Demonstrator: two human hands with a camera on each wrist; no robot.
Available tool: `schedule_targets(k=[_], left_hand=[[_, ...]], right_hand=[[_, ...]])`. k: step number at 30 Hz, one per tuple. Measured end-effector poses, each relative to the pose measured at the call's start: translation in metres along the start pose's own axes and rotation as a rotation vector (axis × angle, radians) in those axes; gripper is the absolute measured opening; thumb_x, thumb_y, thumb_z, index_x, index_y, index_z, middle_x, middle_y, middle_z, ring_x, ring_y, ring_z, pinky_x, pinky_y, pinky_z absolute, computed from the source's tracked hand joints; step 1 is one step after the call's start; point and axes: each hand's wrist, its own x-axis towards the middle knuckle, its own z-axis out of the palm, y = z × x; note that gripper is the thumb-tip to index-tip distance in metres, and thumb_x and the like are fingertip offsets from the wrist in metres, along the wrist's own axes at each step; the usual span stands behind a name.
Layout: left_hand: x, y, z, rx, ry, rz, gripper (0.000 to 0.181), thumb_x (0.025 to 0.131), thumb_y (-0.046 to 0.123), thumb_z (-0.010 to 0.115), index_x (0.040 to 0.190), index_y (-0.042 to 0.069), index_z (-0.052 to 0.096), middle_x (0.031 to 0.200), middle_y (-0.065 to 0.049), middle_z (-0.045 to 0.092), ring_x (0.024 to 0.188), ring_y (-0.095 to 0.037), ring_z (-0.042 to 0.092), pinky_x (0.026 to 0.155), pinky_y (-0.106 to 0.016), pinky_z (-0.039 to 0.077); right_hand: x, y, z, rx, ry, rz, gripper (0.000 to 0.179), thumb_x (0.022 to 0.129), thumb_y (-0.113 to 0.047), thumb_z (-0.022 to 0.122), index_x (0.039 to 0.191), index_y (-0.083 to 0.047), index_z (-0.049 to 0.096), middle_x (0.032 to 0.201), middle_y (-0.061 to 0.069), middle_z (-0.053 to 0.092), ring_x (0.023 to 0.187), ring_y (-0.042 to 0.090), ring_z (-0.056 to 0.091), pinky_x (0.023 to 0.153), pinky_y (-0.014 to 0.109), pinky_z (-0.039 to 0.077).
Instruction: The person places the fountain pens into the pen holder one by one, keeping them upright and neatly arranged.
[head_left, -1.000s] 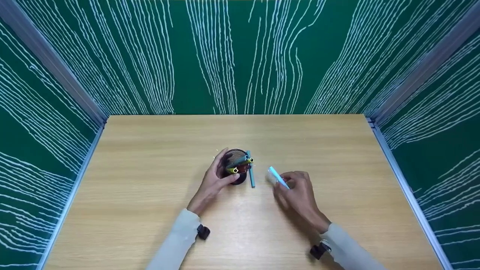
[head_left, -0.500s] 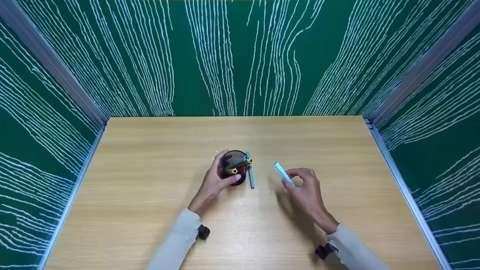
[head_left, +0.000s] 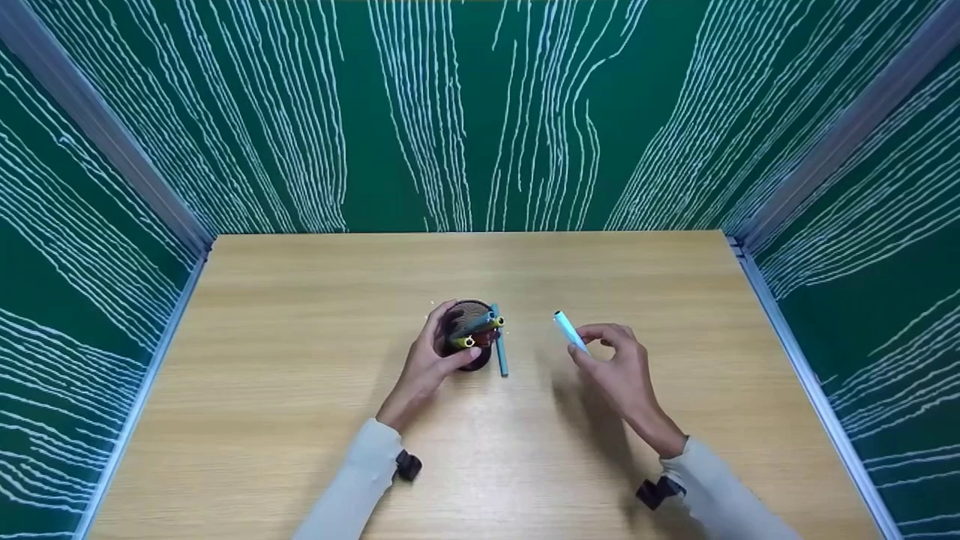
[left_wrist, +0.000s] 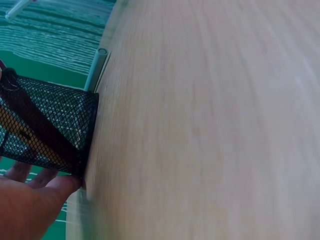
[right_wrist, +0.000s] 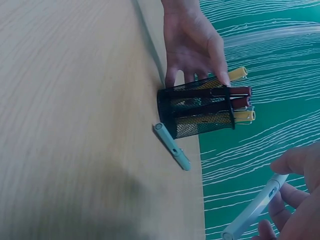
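Observation:
In the head view my left hand (head_left: 424, 367) holds a black mesh pen cup (right_wrist: 167, 105) that stands on the table, fingers and thumb round its side. Yellow pens (right_wrist: 244, 116), dark red pens (right_wrist: 242, 103) and a blue pen (head_left: 474, 325) stick out of the cup. My right hand (head_left: 621, 366) pinches a light blue pen (head_left: 570, 331) between thumb and fingers, above the table and to the right of the cup. A second blue pen (head_left: 502, 355) lies on the table close beside the cup; whether they touch, I cannot tell.
The wooden table (head_left: 300, 300) meets a green wall (head_left: 360, 187) with white wavy lines at the back. More green panels (head_left: 885, 315) border both sides, along grey metal rails (head_left: 817, 390).
My right hand has risen and moved right, away from the cup, still pinching the light blue pen. The left hand, the cup and the lying pen keep their places.

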Motion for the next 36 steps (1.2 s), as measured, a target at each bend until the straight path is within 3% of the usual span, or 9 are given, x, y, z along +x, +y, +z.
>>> schedule_targets(k=[10,15,22,31,36], left_hand=[[-0.002,0.003,-0.002,0.051,-0.006,-0.022,0.1,0.091,0.018,0.09,0.173,0.017,0.034,0.168,-0.016,0.048,0.157,-0.036,0.043,0.133,-0.052,0.028],[-0.002,0.003,-0.003,0.049,-0.015,-0.024,0.096,0.093,0.02,0.09,0.172,0.017,0.036,0.165,-0.015,0.052,0.154,-0.032,0.048,0.132,-0.049,0.031],[-0.001,0.003,-0.004,0.045,-0.003,-0.048,0.094,0.092,0.019,0.092,0.171,0.021,0.041,0.165,-0.013,0.053,0.153,-0.03,0.05,0.132,-0.047,0.032],[0.001,0.003,-0.005,0.012,-0.009,-0.03,0.094,0.092,0.013,0.091,0.171,0.016,0.04,0.164,-0.017,0.054,0.153,-0.033,0.05,0.132,-0.049,0.032],[0.0,0.002,-0.005,0.018,0.0,-0.042,0.095,0.091,0.014,0.091,0.171,0.018,0.04,0.165,-0.015,0.053,0.154,-0.032,0.048,0.132,-0.049,0.03]], right_hand=[[0.005,-0.01,-0.006,0.025,0.023,-0.029,0.02,0.092,-0.001,0.087,0.111,0.0,0.081,0.108,0.014,0.077,0.111,0.024,0.06,0.103,0.043,0.048],[0.008,-0.015,-0.007,0.031,0.034,-0.041,0.02,0.091,-0.001,0.087,0.11,0.0,0.081,0.108,0.013,0.077,0.11,0.021,0.061,0.101,0.038,0.049],[0.015,-0.022,-0.008,0.06,0.049,-0.062,0.018,0.092,0.0,0.087,0.109,0.0,0.081,0.109,0.013,0.077,0.11,0.02,0.061,0.104,0.047,0.05],[0.023,-0.035,-0.007,0.086,0.025,-0.082,0.02,0.095,-0.004,0.086,0.114,-0.001,0.08,0.115,0.014,0.076,0.113,0.021,0.062,0.108,0.044,0.049],[0.028,-0.04,-0.004,0.099,0.029,-0.104,0.021,0.094,-0.003,0.087,0.114,-0.001,0.081,0.115,0.013,0.077,0.113,0.023,0.063,0.107,0.045,0.049]])
